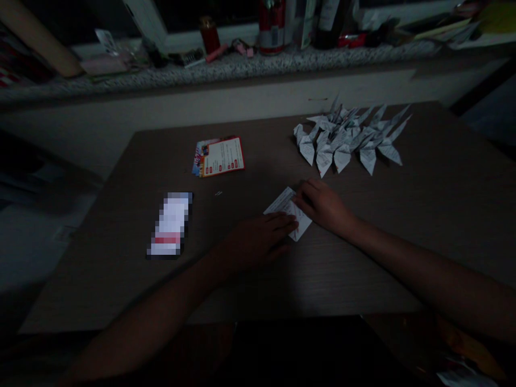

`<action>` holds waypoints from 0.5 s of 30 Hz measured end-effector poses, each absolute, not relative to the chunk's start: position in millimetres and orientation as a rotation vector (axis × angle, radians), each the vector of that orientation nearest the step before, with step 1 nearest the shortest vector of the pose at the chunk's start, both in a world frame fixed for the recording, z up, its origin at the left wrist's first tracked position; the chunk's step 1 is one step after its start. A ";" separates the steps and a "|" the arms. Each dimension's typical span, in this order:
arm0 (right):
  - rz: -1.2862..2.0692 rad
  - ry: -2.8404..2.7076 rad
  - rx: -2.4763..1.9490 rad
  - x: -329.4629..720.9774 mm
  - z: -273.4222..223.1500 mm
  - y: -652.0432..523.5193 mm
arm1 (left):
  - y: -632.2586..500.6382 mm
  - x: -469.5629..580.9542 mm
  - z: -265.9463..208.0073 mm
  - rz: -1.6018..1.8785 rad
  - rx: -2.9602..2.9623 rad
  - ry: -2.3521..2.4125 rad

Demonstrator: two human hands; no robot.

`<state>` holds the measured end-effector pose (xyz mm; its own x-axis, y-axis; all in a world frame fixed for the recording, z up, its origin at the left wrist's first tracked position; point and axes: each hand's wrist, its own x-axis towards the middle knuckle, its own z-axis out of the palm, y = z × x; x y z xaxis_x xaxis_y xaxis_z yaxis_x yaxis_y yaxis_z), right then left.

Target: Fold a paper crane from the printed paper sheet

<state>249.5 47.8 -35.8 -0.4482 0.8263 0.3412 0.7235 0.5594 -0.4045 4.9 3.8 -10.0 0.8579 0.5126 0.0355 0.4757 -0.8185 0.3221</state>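
Observation:
A small square of folded printed paper (pixel 285 201) lies on the dark wooden table, turned so one corner points toward me. My left hand (pixel 260 239) rests flat across its lower left part, with the fingers stretched out over it. At the paper's upper right edge, my right hand (pixel 324 207) has its fingers curled, with the thumb and fingertips pressing on the sheet. Parts of the paper are hidden under both hands. Beyond my right hand stands a cluster of several folded paper cranes (pixel 342 156), made of similar printed paper.
A lit phone (pixel 171 223), its screen blurred out, lies left of my left hand. Printed cards (pixel 223 157) are stacked farther back. Behind the table (pixel 121 215), a granite sill (pixel 161 78) carries a red can (pixel 271 27), a dark bottle (pixel 327 24) and clutter.

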 end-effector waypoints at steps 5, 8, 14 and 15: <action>0.179 -2.440 -1.101 264.0 -26.4 25.0 | 3.0 4.8 -9.0 0.143 2.730 0.764; 0.205 -2.602 -0.978 278.4 -27.9 8.1 | 2.4 5.0 -8.6 0.129 2.727 0.773; 0.374 -2.768 -0.833 299.0 -37.7 0.2 | 2.8 3.9 -12.5 0.144 2.740 0.754; 0.379 -2.771 -0.856 299.7 -38.2 1.5 | 3.0 3.7 -13.2 0.147 2.744 0.754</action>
<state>299.7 1.5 -38.2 -0.8072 0.5761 0.1288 0.5203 0.7973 -0.3059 3.7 3.0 -13.2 0.8577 0.5137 0.0212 0.4839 -0.8205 0.3042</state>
